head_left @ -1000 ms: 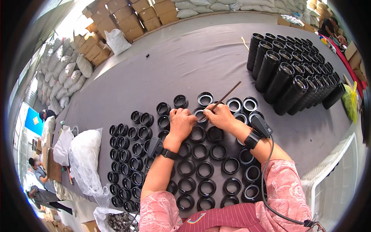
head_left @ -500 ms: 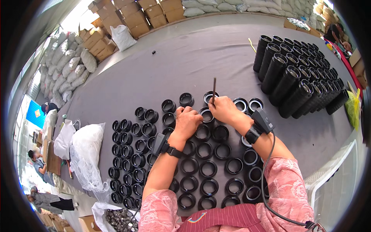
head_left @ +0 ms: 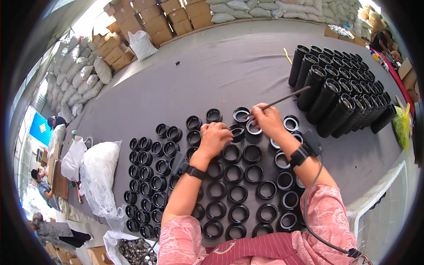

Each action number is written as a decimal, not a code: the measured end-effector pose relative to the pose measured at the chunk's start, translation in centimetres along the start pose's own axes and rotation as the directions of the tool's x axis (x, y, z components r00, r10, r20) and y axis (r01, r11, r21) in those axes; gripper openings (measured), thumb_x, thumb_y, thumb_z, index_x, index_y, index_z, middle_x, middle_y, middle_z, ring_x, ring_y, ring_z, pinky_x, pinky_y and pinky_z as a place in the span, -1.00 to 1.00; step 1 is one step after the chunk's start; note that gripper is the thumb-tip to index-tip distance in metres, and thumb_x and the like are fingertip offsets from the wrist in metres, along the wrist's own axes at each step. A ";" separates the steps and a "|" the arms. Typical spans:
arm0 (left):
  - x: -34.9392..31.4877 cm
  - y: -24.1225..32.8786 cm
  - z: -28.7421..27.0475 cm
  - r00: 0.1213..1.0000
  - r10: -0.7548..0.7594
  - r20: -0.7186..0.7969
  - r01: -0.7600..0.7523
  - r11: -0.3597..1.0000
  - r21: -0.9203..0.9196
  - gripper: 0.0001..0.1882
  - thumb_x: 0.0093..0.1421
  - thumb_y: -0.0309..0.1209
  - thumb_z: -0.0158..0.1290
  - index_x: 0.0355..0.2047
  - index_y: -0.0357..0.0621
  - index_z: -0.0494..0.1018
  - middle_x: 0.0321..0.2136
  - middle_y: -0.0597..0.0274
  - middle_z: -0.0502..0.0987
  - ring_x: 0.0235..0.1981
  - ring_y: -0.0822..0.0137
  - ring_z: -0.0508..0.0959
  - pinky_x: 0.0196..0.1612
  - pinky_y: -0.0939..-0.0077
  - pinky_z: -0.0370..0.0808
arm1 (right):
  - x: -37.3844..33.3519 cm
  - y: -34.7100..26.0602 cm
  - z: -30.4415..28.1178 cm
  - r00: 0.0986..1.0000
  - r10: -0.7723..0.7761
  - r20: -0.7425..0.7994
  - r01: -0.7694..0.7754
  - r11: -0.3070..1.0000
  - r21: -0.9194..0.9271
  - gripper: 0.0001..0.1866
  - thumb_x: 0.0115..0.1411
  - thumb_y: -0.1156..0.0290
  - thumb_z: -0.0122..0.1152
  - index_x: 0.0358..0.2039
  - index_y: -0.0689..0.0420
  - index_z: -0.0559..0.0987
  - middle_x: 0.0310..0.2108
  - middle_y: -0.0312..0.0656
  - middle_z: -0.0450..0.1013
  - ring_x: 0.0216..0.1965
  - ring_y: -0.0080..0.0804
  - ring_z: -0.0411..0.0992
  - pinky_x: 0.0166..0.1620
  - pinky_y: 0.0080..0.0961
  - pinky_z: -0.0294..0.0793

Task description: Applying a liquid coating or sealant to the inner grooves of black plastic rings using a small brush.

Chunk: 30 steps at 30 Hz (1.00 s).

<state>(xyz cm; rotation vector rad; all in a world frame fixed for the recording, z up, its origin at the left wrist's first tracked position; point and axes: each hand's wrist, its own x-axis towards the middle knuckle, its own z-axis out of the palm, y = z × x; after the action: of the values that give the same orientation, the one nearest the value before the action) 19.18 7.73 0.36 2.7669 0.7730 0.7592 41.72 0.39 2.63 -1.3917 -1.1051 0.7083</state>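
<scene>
My right hand (head_left: pixel 266 119) is closed around a thin dark stick (head_left: pixel 289 96). The stick's long end slants up to the right, and its lower end lies by the white-lined rim of a black ring (head_left: pixel 241 114). Fingers of my left hand (head_left: pixel 215 138) are curled against the left edge of another black ring (head_left: pixel 237 132), seemingly pinching it. Just under my right fingers sits a ring with a pale inner lip (head_left: pixel 254 128), partly covered. Rows of similar black rings (head_left: pixel 232 153) stand on the grey cloth around both forearms.
Tall black ribbed cylinders (head_left: pixel 324 95) stand packed together at the right. A white plastic bag (head_left: pixel 100 165) lies at the left edge, above a bag of small metallic parts (head_left: pixel 134 251). A white plastic crate (head_left: pixel 382 207) is at lower right. The grey cloth (head_left: pixel 212 70) covers the table.
The stick has swung from upright to slanting right, its lower end now by the far white-lined ring. My right hand has moved slightly right; my left hand stays by the same ring.
</scene>
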 end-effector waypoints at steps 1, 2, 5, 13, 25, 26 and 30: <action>0.3 -0.3 -0.2 0.998 -0.056 0.006 0.056 0.993 -0.102 -0.94 0.06 -0.33 0.25 -0.41 0.08 0.64 -0.38 0.40 0.59 -0.17 0.33 0.51 0.05 0.22 0.23 | -0.2 -0.9 -1.1 0.999 -0.014 -0.039 0.016 0.999 0.044 -0.70 0.34 0.31 0.06 -0.37 0.30 0.59 -0.55 -0.18 0.57 -0.58 -0.51 0.52 -0.45 -0.55 0.50; 1.1 -0.5 -0.4 0.980 -0.173 0.096 0.190 0.959 -0.212 -0.93 0.15 -0.36 0.20 -0.36 -0.01 0.63 -0.45 0.33 0.59 -0.25 0.25 0.55 0.03 0.25 0.29 | -0.6 -1.3 -2.2 0.999 0.012 -0.042 -0.010 0.999 0.045 -0.70 0.35 0.31 0.07 -0.35 0.30 0.59 -0.55 -0.19 0.56 -0.59 -0.54 0.50 -0.48 -0.57 0.48; 2.1 -2.1 0.4 0.906 -0.375 0.196 0.423 0.821 -0.383 -0.83 0.21 -0.35 0.14 -0.28 -0.17 0.61 -0.45 0.18 0.64 -0.39 0.11 0.60 -0.07 0.25 0.42 | -1.3 -0.7 -4.0 0.996 0.077 -0.044 -0.072 0.993 0.091 -0.71 0.35 0.30 0.07 -0.34 0.29 0.59 -0.54 -0.21 0.56 -0.60 -0.58 0.49 -0.53 -0.60 0.46; 3.0 -0.8 2.8 0.977 -0.184 -0.112 0.206 0.948 0.242 -0.85 0.07 -0.37 0.20 -0.30 0.08 0.63 -0.29 0.33 0.59 -0.10 0.26 0.53 0.08 0.22 0.23 | -1.9 1.4 -3.1 0.998 0.060 0.005 -0.057 0.976 -0.211 -0.69 0.26 0.28 0.07 -0.32 0.30 0.61 -0.55 -0.10 0.59 -0.55 -0.36 0.58 -0.37 -0.43 0.55; 2.7 3.4 3.0 0.996 0.083 -0.038 -0.080 0.995 0.060 -0.71 -0.13 -0.34 0.37 -0.32 0.16 0.65 -0.14 0.30 0.54 0.04 0.20 0.46 0.20 0.05 0.16 | -2.0 1.8 -1.9 0.998 -0.030 0.053 0.041 0.972 -0.233 -0.67 0.23 0.29 0.05 -0.40 0.32 0.62 -0.63 -0.07 0.55 -0.60 -0.28 0.57 -0.38 -0.37 0.57; 2.6 3.3 3.1 0.995 0.086 -0.048 -0.084 0.995 0.052 -0.74 -0.13 -0.35 0.37 -0.35 0.16 0.65 -0.14 0.29 0.54 0.05 0.20 0.45 0.20 0.04 0.16 | -2.2 1.5 -1.8 0.996 0.013 0.086 0.007 0.974 -0.225 -0.67 0.23 0.29 0.05 -0.40 0.33 0.62 -0.63 -0.07 0.55 -0.60 -0.27 0.57 -0.38 -0.37 0.57; 2.7 3.1 3.3 0.995 0.099 -0.015 -0.098 0.994 0.052 -0.79 -0.11 -0.35 0.36 -0.40 0.16 0.66 -0.15 0.31 0.54 0.05 0.22 0.45 0.19 0.00 0.16 | -2.4 1.5 -1.6 0.990 0.074 0.120 -0.045 0.972 -0.232 -0.68 0.21 0.30 0.06 -0.39 0.34 0.62 -0.64 -0.03 0.55 -0.59 -0.26 0.59 -0.37 -0.36 0.58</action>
<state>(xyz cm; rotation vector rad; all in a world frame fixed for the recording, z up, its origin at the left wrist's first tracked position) 24.21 6.37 -0.40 2.8664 0.6717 0.7927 42.57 -2.25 0.93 -1.5980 -1.2822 0.7394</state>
